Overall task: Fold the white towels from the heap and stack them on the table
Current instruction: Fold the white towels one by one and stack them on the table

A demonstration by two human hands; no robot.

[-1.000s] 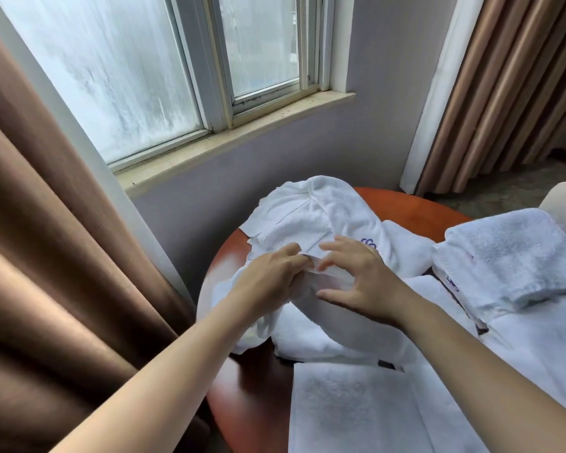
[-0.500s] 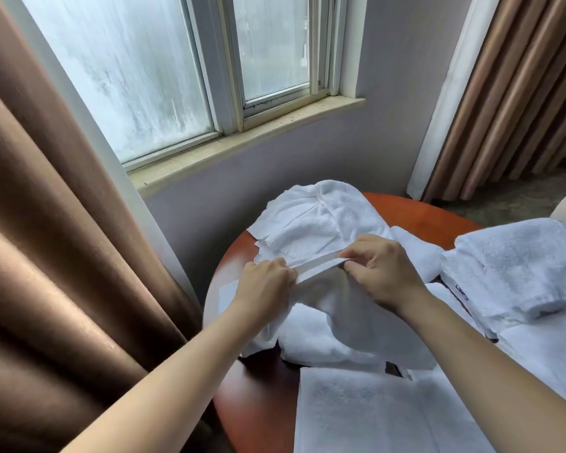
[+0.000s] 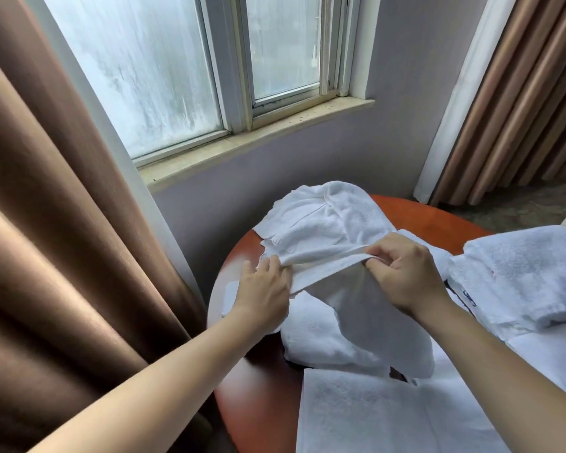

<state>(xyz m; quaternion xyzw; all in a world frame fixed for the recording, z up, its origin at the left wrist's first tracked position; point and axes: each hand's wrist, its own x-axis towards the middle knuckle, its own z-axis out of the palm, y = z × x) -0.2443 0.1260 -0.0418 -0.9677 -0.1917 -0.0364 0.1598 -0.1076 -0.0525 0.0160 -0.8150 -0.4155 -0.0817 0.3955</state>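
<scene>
The towel (image 3: pixel 335 268) is lifted just above the middle of the table (image 3: pixel 432 217), its hem pulled taut between both hands, probably to find a straight edge before folding. The right hand (image 3: pixel 402 273) curls its fingers tight round one end, the left hand (image 3: pixel 265 289) pinches the other with fingers nearly straight, and the rest hangs onto the heap (image 3: pixel 324 220) at the table's far side. Folded towels (image 3: pixel 520 273) sit stacked at the table's right and a flat towel (image 3: pixel 356 413) lies at its near edge. The table is round, glossy reddish wood; behind it are a grey wall and a window (image 3: pixel 177 76), and a brown curtain (image 3: pixel 46 223) hangs to its left
</scene>
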